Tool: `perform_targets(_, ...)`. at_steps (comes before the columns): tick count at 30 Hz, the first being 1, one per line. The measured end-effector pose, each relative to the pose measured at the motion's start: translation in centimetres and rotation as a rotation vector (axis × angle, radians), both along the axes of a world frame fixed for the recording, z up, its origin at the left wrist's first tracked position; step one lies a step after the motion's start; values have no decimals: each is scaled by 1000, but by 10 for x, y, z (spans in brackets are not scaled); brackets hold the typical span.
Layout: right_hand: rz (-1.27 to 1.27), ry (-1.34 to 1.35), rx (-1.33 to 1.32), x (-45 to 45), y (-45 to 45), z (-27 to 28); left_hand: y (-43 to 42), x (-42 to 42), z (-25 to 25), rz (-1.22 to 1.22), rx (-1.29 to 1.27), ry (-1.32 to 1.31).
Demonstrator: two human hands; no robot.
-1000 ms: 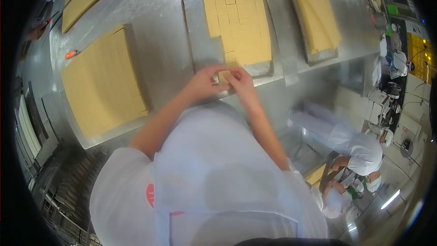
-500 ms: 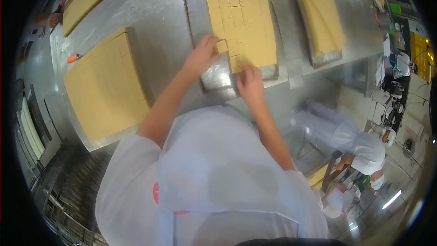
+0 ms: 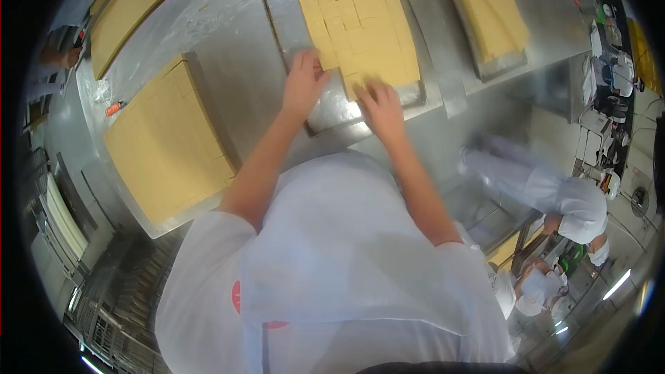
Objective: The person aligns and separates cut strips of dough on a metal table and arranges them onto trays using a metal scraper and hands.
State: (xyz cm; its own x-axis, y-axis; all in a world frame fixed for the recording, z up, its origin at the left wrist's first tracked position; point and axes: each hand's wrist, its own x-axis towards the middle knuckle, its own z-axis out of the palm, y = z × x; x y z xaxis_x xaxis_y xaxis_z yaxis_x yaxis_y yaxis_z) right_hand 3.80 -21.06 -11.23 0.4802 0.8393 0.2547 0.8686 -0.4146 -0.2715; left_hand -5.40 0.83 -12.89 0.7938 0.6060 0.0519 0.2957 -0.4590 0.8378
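A pale yellow slab cut into rectangular pieces [image 3: 367,24] lies in a shallow metal tray [image 3: 325,114] in front of me. My left hand [image 3: 303,86] is at the slab's left edge, its fingertips and thumb touching the pieces there. Over the near edge rests my right hand [image 3: 382,109], fingers spread, the tips a little blurred on the yellow surface. Neither hand visibly lifts a piece. Bare metal of the tray shows at the left and in the near left corner.
Another scored yellow slab [image 3: 163,145] lies at the left, near an orange object [image 3: 114,108]. A further yellow slab [image 3: 485,7] sits on a tray at the right. Co-workers in white [image 3: 564,197] are at the lower right; another person's hand [image 3: 62,57] shows at the far left.
The small piece that was tilted up at my left fingers now lies level with the others. My right fingers have moved slightly onto the near edge. The view has shifted a little.
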Motion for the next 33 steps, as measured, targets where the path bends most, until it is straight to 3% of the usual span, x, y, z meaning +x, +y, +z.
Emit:
perform_targets(6,-19,81,26,9,-13,18,6,-1,7,-52,-112,21)
perform_targets(8,-197,183,128,35,-48,28,7,-10,9,-77,-113,-30)
perform_targets(11,-465,58,138,106,-129,2,5,-35,18,-100,-7,-34)
perform_targets(15,-433,30,-37,136,-184,-30,-11,-85,30,-55,276,113)
perform_targets(21,-327,97,-129,130,-219,-50,-63,-186,44,48,429,230)
perform_targets(23,-290,82,-207,122,-236,-40,-81,-219,54,48,385,269)
perform_targets(26,-347,145,-80,122,-249,-47,-93,-261,68,62,397,343)
perform_targets(29,-444,292,-227,110,-205,1,-68,-298,61,77,500,412)
perform_targets(33,-453,235,-23,99,-209,13,-20,-351,85,6,524,569)
